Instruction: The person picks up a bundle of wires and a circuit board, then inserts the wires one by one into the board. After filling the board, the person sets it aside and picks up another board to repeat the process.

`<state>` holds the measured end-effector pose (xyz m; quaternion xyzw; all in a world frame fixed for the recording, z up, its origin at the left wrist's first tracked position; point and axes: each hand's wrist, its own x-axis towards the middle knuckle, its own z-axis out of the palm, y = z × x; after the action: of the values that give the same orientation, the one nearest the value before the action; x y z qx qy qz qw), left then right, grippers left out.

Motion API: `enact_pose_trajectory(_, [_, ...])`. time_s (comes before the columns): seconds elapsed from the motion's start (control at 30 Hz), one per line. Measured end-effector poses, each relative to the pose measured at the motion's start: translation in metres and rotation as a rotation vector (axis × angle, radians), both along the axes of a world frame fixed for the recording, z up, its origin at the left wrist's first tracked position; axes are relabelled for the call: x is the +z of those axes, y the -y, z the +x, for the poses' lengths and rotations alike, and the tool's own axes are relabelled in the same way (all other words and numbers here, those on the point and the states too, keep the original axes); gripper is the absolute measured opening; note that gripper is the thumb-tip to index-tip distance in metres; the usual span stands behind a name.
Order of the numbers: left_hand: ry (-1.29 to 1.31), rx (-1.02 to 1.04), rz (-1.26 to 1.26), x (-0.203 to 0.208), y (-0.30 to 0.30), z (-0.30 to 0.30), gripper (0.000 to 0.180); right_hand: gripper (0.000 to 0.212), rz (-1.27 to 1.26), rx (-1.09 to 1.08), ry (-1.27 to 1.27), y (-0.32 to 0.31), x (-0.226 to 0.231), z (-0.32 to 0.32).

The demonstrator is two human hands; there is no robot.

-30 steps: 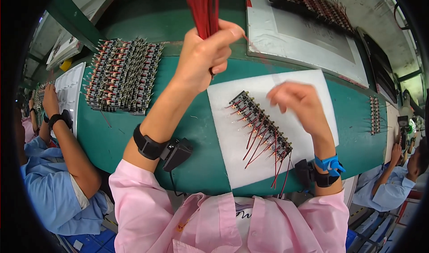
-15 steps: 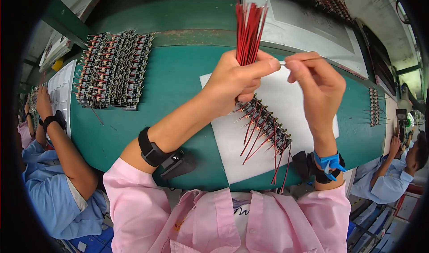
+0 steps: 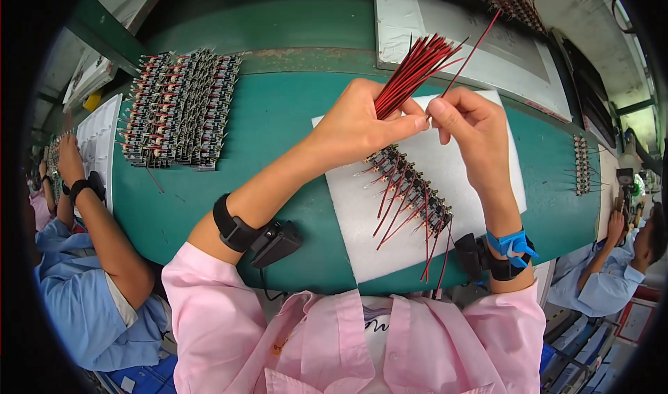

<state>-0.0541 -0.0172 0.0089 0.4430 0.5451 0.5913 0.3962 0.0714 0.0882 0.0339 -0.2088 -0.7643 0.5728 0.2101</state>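
Note:
A thick bundle of red and black wires (image 3: 416, 74) fans up and to the right out of my left hand (image 3: 372, 119), which is closed round its lower part. Close beside it, my right hand (image 3: 473, 126) pinches one separate red wire (image 3: 476, 46) between thumb and fingertips. That wire stands up at a slant, apart from the bundle. Below both hands a strip of small circuit boards (image 3: 417, 185) lies slantwise on a white foam sheet (image 3: 355, 234). Several red and black wires hang from the strip toward me, some past the sheet's edge.
Stacked circuit-board strips (image 3: 181, 108) stand at the left of the green table (image 3: 278, 98). A white tray (image 3: 101, 136) is farther left, near a co-worker's arm (image 3: 104, 227). Another strip (image 3: 582, 164) lies at the right. Behind the table is a grey-white panel (image 3: 480, 32).
The wire bundle has tilted from upright to the right. My right hand has moved slightly left and lower, and a single red wire now stands up from its fingers.

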Motion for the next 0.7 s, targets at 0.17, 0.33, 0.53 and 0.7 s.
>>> enact_pose_trajectory(0.17, [-0.008, -0.03, -0.063, 0.003, 0.001, -0.002, 0.018, 0.019, -0.025, 0.042, -0.027, 0.0, -0.007, 0.001])
enact_pose_trajectory(0.33, [0.076, -0.066, -0.152, 0.006, 0.003, -0.002, 0.02, 0.02, -0.058, 0.103, -0.015, -0.001, -0.008, 0.0])
enact_pose_trajectory(0.53, [-0.034, -0.038, -0.141, 0.012, 0.004, 0.001, 0.02, 0.021, 0.038, 0.108, -0.007, -0.003, -0.008, 0.001])
enact_pose_trajectory(0.7, [-0.189, -0.005, -0.086, 0.014, 0.006, 0.006, 0.02, 0.021, 0.074, 0.075, -0.054, 0.0, -0.01, 0.005])
